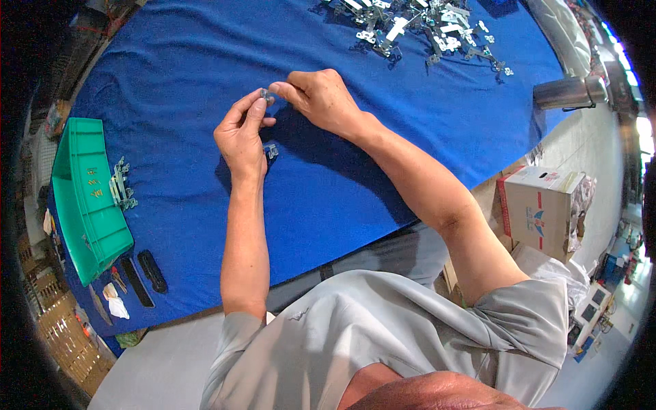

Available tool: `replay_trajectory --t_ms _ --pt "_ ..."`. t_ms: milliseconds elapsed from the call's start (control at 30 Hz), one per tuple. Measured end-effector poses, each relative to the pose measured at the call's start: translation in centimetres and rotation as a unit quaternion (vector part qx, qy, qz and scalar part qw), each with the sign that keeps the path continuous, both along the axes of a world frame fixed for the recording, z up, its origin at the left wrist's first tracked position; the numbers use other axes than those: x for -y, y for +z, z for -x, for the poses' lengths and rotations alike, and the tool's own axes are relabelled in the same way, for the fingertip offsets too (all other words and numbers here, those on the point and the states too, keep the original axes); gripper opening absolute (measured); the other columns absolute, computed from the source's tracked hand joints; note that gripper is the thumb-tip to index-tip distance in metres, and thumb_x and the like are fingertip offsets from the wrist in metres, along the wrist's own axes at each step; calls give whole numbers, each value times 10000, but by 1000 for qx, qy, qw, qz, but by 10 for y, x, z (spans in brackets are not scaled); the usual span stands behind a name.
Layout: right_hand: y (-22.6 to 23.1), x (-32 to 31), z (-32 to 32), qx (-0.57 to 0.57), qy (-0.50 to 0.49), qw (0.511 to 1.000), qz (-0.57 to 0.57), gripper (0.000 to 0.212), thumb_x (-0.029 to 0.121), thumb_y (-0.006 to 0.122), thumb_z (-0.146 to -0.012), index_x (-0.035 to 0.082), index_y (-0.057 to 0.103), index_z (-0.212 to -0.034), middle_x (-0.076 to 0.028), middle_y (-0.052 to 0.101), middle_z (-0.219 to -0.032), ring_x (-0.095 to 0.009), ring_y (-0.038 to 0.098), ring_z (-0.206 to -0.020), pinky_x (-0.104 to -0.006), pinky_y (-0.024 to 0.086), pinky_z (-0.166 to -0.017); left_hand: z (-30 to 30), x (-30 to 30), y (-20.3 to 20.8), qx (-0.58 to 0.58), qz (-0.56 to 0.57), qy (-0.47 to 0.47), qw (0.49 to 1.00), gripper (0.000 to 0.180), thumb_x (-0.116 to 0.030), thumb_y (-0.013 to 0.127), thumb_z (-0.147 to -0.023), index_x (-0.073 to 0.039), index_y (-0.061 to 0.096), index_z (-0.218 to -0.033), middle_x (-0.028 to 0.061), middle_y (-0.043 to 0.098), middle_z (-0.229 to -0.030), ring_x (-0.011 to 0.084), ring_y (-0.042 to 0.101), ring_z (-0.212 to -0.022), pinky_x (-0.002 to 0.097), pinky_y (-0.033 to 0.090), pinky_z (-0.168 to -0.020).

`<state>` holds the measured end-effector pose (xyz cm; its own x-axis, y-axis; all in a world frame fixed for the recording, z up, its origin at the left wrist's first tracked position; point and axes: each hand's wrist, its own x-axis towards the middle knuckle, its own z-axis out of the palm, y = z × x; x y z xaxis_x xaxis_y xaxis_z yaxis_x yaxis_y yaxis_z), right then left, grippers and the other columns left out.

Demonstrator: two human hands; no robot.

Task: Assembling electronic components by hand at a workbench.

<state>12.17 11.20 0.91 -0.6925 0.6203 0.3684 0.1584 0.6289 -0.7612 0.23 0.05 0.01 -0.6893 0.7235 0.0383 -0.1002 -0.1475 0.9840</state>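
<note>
At eleven o'clock the left hand (242,140) pinches a small metal piece (266,96) — being worked, I judge; right hand (322,99) alongside, grip I can't tell. Next needs steadiness.

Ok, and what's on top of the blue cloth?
Mainly a heap of metal parts at the far side, and at the left a green bin with metal pieces beside it. The blue cloth beneath the heap and bin is hidden.
</note>
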Motion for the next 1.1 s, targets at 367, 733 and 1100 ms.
replay_trajectory --t_ms 367,733,1100 --pt "-5 -5 2 89 -6 995 -34 247 218 683 -896 -24 637 -924 -124 681 -742 -184 657 -644 -325 512 -583 2 0 0 11 9 -1 1000 172 -20 659 -898 42 695 -1054 128 709 -988 170 691 -860 233 564 -610" --pt "-2 -2 0 -8 -11 1000 -15 223 197 677 -908 -23 658 -877 -129 621 -647 -171 605 -568 -314 479 -537 1 -2 -2 33 -7 -21 999 184 -15 645 -904 39 681 -1077 131 708 -1027 196 699 -901 248 562 -634" --pt "-6 -2 2 -18 -11 1000 -2 237 226 666 -888 -1 634 -825 -156 649 -678 -310 656 -611 -389 500 -556 1 -3 -3 20 -5 -23 1000 198 -16 643 -904 50 672 -1089 133 708 -1021 198 700 -907 246 565 -632"
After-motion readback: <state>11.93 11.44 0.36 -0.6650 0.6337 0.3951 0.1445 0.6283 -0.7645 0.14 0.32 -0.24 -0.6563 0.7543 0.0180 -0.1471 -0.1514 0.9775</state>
